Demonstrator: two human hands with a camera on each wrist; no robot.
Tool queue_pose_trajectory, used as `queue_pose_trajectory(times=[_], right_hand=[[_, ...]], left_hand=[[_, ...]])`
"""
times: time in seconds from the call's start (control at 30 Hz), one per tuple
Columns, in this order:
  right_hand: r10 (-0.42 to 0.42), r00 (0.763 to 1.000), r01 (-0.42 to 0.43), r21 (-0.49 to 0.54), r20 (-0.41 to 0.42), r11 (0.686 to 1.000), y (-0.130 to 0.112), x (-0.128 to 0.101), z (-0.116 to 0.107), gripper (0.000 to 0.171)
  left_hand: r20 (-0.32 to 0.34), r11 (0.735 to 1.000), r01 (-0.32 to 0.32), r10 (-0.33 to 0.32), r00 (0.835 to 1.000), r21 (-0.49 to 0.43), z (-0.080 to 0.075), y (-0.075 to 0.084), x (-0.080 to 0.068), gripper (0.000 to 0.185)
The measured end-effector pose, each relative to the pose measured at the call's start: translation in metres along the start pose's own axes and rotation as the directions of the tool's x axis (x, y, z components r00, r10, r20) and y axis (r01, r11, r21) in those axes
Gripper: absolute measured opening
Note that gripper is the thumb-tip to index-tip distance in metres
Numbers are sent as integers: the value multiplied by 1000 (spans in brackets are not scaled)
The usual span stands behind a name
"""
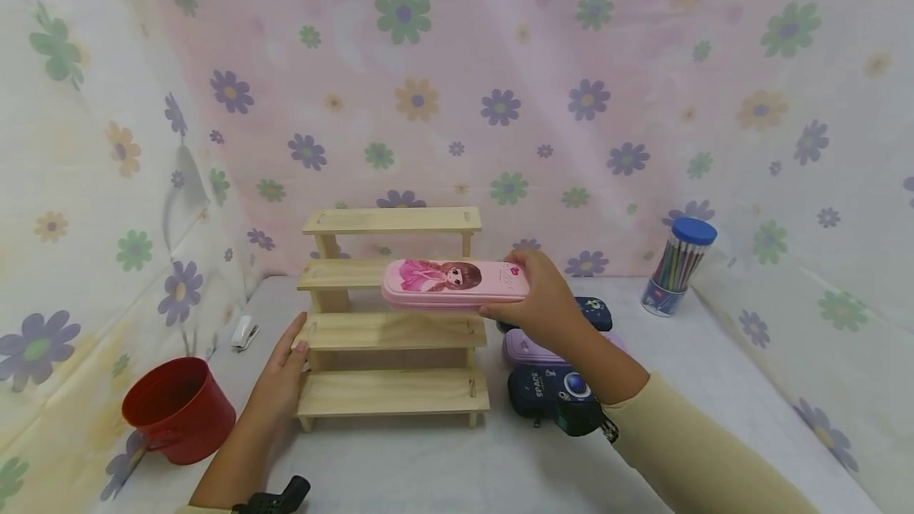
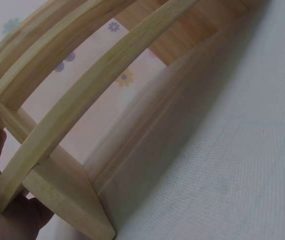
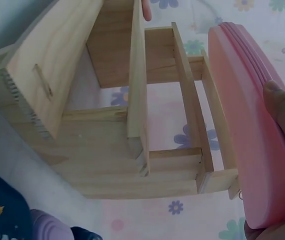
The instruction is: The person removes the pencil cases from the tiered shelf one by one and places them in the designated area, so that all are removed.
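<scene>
A pink pencil case (image 1: 455, 285) with a doll picture on its lid is gripped at its right end by my right hand (image 1: 539, 300). It hangs over the right part of a four-tier wooden step shelf (image 1: 393, 393), overlapping the second tier from the top in the head view. In the right wrist view the case (image 3: 247, 135) is a smooth pink shell with a ridged seam, my thumb (image 3: 282, 107) across it. My left hand (image 1: 281, 375) holds the shelf's left side. In the left wrist view its fingers (image 2: 32, 215) curl around the end of a shelf board (image 2: 82, 95).
Right of the shelf lie a dark blue SPACE pencil case (image 1: 546, 395), a purple case (image 1: 524, 347) and another dark case (image 1: 596, 312). A blue-lidded tub of pencils (image 1: 674, 268) stands at the back right. At left are a red bucket (image 1: 182, 415) and a small white object (image 1: 243, 333).
</scene>
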State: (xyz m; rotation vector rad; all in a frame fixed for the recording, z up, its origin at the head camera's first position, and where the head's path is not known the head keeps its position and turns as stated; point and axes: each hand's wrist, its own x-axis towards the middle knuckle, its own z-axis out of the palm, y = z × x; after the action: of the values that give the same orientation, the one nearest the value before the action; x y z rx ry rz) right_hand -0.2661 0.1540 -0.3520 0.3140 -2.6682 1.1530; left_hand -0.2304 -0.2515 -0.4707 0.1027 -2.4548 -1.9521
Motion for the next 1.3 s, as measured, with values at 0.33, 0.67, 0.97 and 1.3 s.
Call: queue_pose_trajectory(times=[0.33,0.67,0.97,1.3], right_hand=[[14,1000,-15,30,25,999,14,-25,-7,97],[35,999,-35,-7,9,999,37,-52,-15,95],[84,996,-84,-41,8,996,59,-76,-31,95],[182,983,-182,-6,34,983,79,-100,-44,95]], left_hand=[[-9,1000,9,-9,1000,-2,1,0,0,57],[-14,999,39,-39,999,10,2,1,-1,55],[-10,998,52,-52,999,39,0,4,-3,56],[-15,999,45,-44,999,30,2,5,-4,56]])
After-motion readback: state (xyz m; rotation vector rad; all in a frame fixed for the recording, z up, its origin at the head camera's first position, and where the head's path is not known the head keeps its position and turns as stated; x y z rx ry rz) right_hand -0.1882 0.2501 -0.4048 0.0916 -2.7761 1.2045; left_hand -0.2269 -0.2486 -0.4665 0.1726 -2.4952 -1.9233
